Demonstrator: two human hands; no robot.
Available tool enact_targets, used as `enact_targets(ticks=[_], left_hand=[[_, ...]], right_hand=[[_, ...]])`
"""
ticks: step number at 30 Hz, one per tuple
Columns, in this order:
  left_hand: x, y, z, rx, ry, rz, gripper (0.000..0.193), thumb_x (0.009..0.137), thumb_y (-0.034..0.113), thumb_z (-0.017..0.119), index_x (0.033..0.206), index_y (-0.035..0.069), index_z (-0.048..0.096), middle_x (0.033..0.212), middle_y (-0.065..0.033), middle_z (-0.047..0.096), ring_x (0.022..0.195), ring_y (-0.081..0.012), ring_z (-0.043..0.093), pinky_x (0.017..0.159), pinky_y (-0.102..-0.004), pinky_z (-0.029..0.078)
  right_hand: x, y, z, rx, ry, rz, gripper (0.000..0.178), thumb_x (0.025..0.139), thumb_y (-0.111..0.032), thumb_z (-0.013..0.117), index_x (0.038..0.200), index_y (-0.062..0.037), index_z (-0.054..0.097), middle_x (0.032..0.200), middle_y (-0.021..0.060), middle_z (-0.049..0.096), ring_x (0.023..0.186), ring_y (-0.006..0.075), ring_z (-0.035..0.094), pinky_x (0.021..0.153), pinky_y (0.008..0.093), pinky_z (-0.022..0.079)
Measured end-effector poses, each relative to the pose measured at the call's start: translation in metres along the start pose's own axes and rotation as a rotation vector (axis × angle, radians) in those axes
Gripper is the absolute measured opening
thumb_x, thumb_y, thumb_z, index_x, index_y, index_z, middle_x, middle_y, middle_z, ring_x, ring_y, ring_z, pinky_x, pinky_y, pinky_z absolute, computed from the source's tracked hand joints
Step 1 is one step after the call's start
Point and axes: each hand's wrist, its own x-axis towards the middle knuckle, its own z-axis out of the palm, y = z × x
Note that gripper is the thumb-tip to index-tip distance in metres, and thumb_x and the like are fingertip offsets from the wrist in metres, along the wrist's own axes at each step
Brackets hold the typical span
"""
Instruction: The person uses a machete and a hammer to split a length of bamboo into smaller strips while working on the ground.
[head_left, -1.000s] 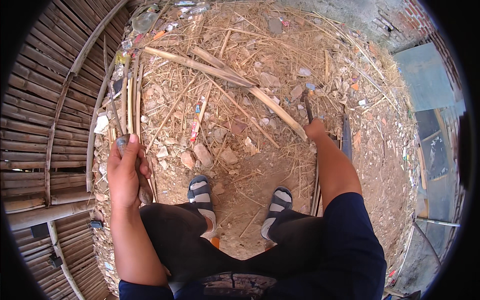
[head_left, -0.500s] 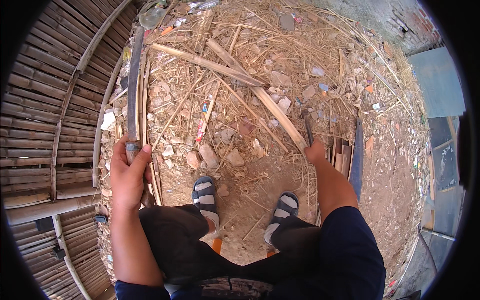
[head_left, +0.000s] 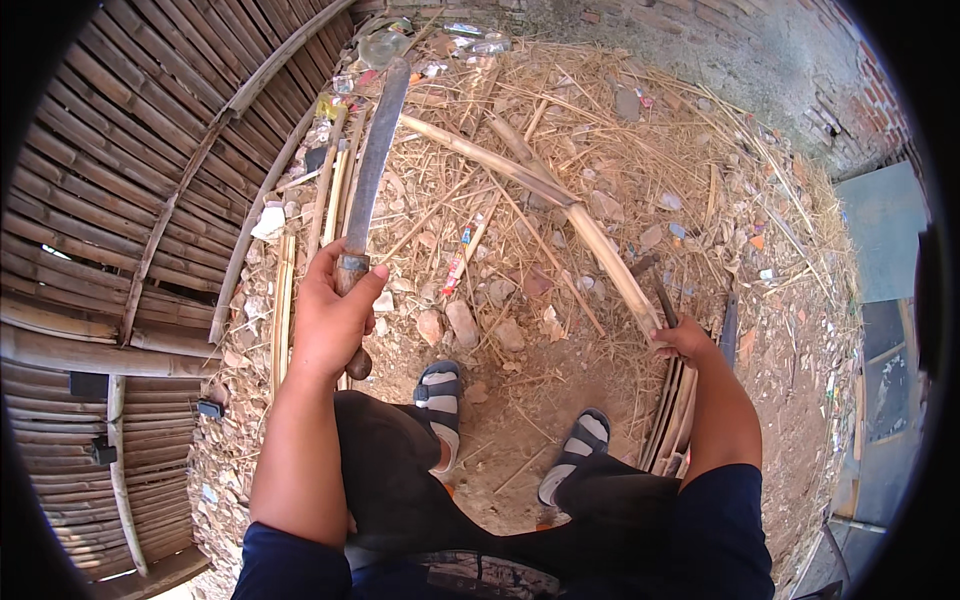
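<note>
My left hand [head_left: 335,318] is wrapped round the wooden handle of a machete [head_left: 380,150]. Its long blade points away from me, leaning slightly right, above thin strips lying on the ground. At the right, my right hand [head_left: 682,340] is closed on the near end of a split bamboo piece [head_left: 610,245]. That piece slants away to the left, where another bamboo length [head_left: 465,150] crosses it. A short dark stick [head_left: 663,296] also meets the right hand; whether it is gripped cannot be made out. Beside my right forearm lie several bamboo strips [head_left: 668,410].
A bamboo-slat wall [head_left: 110,220] rises on the left and a brick wall [head_left: 680,50] at the back. Straw, stones and litter cover the ground [head_left: 520,400]. A dark blade-like strip [head_left: 730,325] lies by the right forearm. Grey-blue panels [head_left: 880,235] stand far right.
The machete has tilted to the right, and its flat now shows more. My right hand still grips the bamboo. The whole view has shifted, so the scene sits further right.
</note>
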Motion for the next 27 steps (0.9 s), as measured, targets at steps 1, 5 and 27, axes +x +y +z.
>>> enact_targets(ticks=[1, 5, 27], left_hand=[[0.000, -0.002, -0.004, -0.017, 0.000, -0.005, 0.063, 0.093, 0.014, 0.076, 0.141, -0.009, 0.044, 0.073, -0.0010, 0.059, 0.049, -0.0067, 0.050, 0.044, -0.0245, 0.039], [-0.006, 0.001, -0.016, -0.065, 0.012, 0.002, 0.055, 0.093, 0.019, 0.077, 0.134, -0.007, 0.051, 0.072, -0.0006, 0.058, 0.049, -0.0069, 0.050, 0.043, -0.0250, 0.040], [-0.031, 0.004, -0.017, -0.144, -0.243, 0.042, 0.034, 0.090, 0.030, 0.083, 0.097, 0.004, 0.062, 0.072, -0.0004, 0.060, 0.056, -0.0077, 0.053, 0.047, -0.0265, 0.042]], right_hand=[[-0.016, -0.016, -0.006, 0.007, -0.004, -0.008, 0.045, 0.080, -0.010, 0.083, 0.118, -0.0021, 0.059, 0.079, 0.0058, 0.067, 0.077, 0.0205, 0.071, 0.068, 0.0348, 0.061], [-0.070, -0.070, -0.023, 0.028, -0.014, -0.060, 0.033, 0.086, -0.010, 0.079, 0.108, -0.0058, 0.055, 0.087, 0.0062, 0.067, 0.073, 0.0201, 0.071, 0.064, 0.0345, 0.061], [-0.492, -0.090, 0.009, 0.378, 0.371, -0.477, 0.035, 0.088, -0.018, 0.081, 0.096, -0.0111, 0.048, 0.084, 0.0084, 0.064, 0.078, 0.0221, 0.069, 0.069, 0.0335, 0.059]])
